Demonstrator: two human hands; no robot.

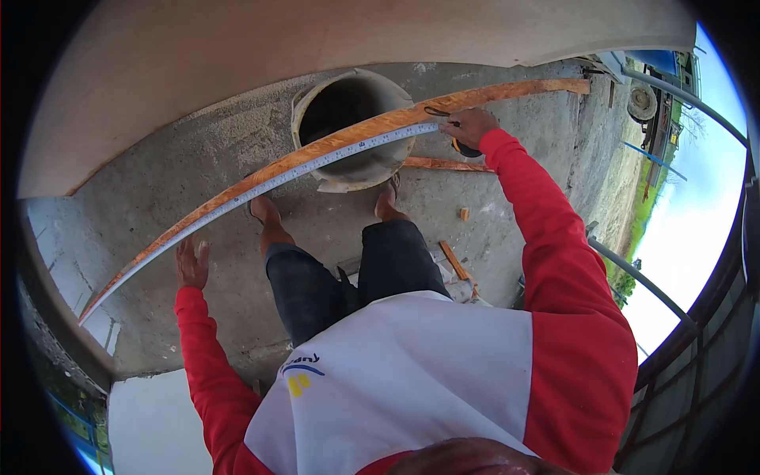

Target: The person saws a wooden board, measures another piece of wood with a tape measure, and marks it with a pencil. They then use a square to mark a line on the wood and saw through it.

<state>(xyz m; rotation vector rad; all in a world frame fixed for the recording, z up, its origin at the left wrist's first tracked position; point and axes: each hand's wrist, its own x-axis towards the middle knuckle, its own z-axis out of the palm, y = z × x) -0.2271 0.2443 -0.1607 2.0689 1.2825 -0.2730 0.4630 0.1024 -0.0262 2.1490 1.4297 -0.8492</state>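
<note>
From my end of the feed, I have the right hand [471, 127] near 1 o'clock, its fingers curled closed on a tape measure [364, 145]; the dark case shows just beneath the hand. A dark strap loop [436, 111] lies by the fingertips, over the wood. The tape's pale blade runs out from that hand toward half past 8, along the near edge of a long wooden board [522, 92]. I see the board sweep from 2 o'clock to half past 8, bowed by the lens, crossing the mouth of a round container [352, 180] at 12 o'clock.

The left hand [191, 264] is at 9 o'clock, fingers spread and holding nothing, just beside the blade; I can't tell whether the fingertips touch it.

On the concrete floor [317, 229] I pick out a wooden strip [447, 164] near half past 1, a small wood block [465, 213] at half past 2 and another wood piece [454, 260] between 3 and 4 o'clock. A large tan panel [317, 32] spans the top, from 10 to 1 o'clock.
</note>
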